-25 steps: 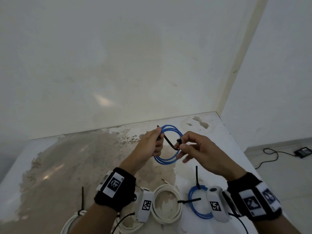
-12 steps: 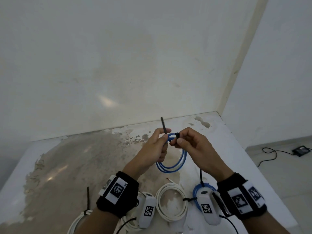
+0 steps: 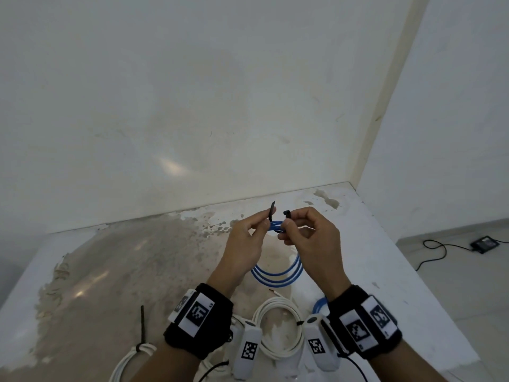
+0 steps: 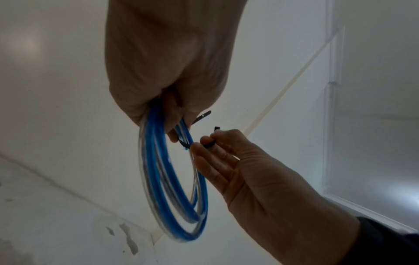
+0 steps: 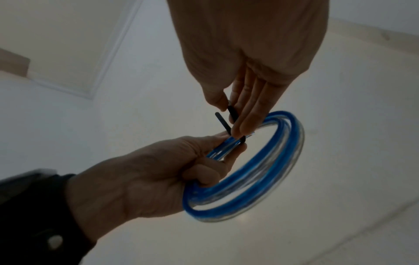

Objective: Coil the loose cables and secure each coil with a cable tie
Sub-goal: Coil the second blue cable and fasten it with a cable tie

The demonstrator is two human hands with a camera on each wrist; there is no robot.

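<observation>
Holding the blue cable coil [image 3: 278, 274] up above the table [image 3: 385, 271], both hands meeting at its top, the rest of the loop hanging free between the wrists. Left hand [image 3: 245, 241] curled round the gathered strands, thumb and forefinger also pinching the tail of the black cable tie [image 3: 271, 210], which points upward. Right hand [image 3: 311, 235] pinching the head end of the same tie between thumb and forefinger, remaining fingers loosely extended. Tie passed under the strands, as shown in both wrist views, its two ends now apart and not joined. Compared with half a second ago: head end separated from the tail, both ends lifted clear above the coil, coil hanging lower; a second ago the tie lay slanted across the loop. Judged meaning: wrap in place, threading not yet done; tail to be fed into the head, then pulled tight. Risk judged: strands slipping loose from the left grip during threading. Noted on the table near the wrists: a tied white coil [image 3: 278, 326], a second white coil [image 3: 129, 359] with its tie upright, and part of another blue coil [image 3: 319, 304]. A black cord [image 3: 438, 249] lying on the floor at right.
</observation>
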